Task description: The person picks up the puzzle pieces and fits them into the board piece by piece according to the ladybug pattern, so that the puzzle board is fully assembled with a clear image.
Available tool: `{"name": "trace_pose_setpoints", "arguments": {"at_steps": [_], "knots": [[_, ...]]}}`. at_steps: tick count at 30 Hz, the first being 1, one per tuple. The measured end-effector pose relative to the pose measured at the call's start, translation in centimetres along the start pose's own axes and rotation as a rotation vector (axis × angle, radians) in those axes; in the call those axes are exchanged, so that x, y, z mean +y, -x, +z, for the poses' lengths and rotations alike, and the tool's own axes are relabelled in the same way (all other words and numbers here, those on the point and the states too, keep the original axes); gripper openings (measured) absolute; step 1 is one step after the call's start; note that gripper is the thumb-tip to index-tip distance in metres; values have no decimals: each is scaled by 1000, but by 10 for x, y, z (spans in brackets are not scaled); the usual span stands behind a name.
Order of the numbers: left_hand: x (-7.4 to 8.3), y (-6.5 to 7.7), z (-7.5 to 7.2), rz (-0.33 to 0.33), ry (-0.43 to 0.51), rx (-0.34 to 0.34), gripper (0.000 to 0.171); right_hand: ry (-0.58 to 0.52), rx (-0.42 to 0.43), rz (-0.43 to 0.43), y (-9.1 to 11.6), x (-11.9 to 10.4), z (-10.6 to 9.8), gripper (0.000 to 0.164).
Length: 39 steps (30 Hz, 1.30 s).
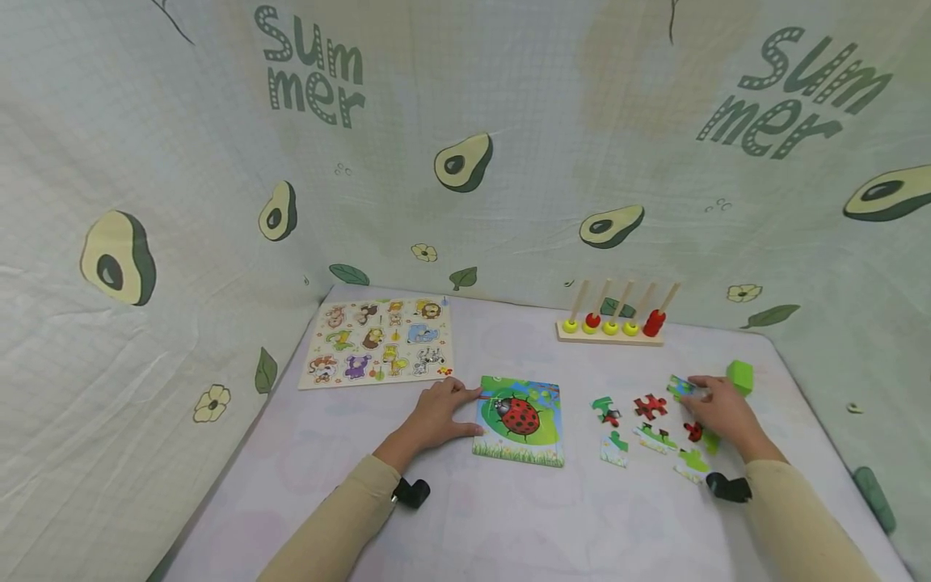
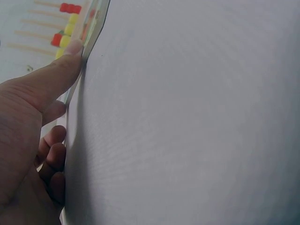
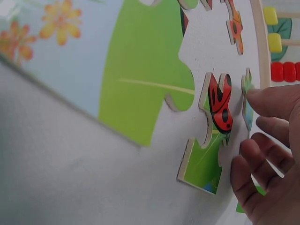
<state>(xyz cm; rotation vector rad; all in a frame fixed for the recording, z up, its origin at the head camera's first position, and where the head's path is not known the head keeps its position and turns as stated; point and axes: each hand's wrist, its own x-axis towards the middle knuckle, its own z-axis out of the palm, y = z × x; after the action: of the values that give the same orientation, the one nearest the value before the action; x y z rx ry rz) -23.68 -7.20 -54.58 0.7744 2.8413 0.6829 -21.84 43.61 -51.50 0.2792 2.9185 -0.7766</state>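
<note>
- The right hand [image 1: 722, 406] is pinching a blue-green puzzle piece [image 1: 680, 386] toward the right edge of the tabletop [image 1: 538, 525]; a slight hold is risking a drop.
- The left hand [image 1: 438, 414] is resting unclenched against the left edge of the ladybug board [image 1: 519, 419]; uneven pressure is possibly inviting skew.
- A red piece [image 1: 650, 406] is lying between them, risking a low sweep's nudge.

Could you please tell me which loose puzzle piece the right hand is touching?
The blue-and-green piece, highest of the loose ones in the head view: the right hand has its thumb on it. The other pieces lie lower there.
</note>
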Motion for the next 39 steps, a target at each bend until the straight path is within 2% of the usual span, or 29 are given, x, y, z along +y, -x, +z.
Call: {"name": "trace_pose_setpoints", "arguments": {"at_steps": [6,20,25,32,39], "knots": [[0,-1,-1,2,-1,3,77,18,-3,-5,-4,-1,0,54],[-2,0,1,-1,14,8,76,-65,-46,36,-8,3,-5,58],[-3,0,1,1,12,7,76,-82,-18,60,-7,3,-3,57],[-2,0,2,3,14,9,76,-137,87,33,-4,4,5,44],[-1,-1,1,2,9,6,77,-110,130,16,-3,2,8,39]]}}
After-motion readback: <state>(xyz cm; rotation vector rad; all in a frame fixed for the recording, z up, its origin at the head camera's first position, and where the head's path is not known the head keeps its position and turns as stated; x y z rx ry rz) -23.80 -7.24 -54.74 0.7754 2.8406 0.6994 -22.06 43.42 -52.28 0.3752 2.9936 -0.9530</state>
